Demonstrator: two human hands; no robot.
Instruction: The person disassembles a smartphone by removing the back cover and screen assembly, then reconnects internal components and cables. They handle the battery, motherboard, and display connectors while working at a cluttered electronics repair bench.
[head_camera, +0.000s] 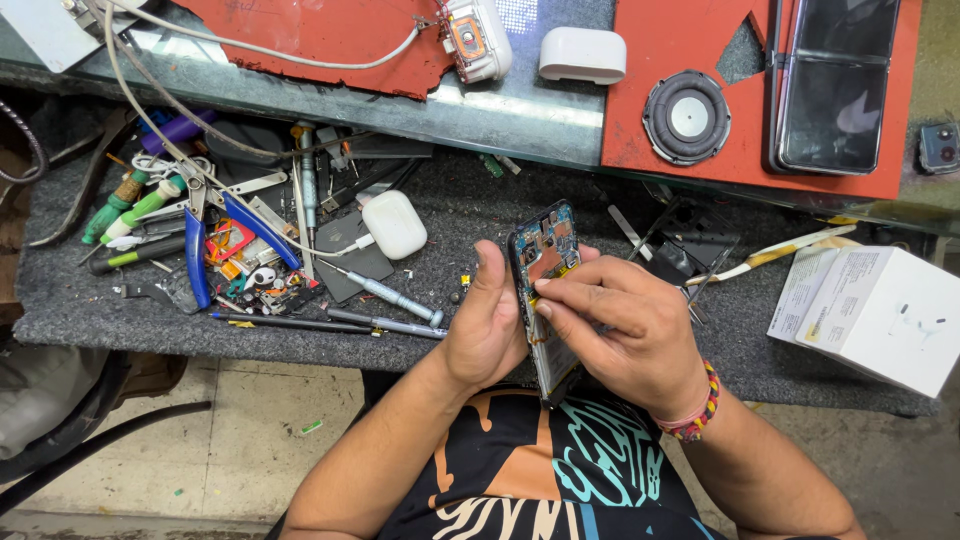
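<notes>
An opened smartphone (546, 250) with its back cover off shows a circuit board and battery; it stands tilted on edge over my lap. My left hand (487, 325) grips its left side, thumb along the edge. My right hand (628, 325) lies across the phone's exposed inside, fingertips pinching at the board near the middle. A beaded bracelet (697, 412) circles my right wrist. The lower part of the phone is hidden behind my right hand.
The grey work mat (470, 200) holds screwdrivers (390, 296), blue-handled pliers (200, 255), a white earbud case (393, 224) on a cable and small parts. White boxes (880, 310) sit right. On the glass shelf: a speaker (687, 116), a foldable phone (835, 85), a white case (582, 54).
</notes>
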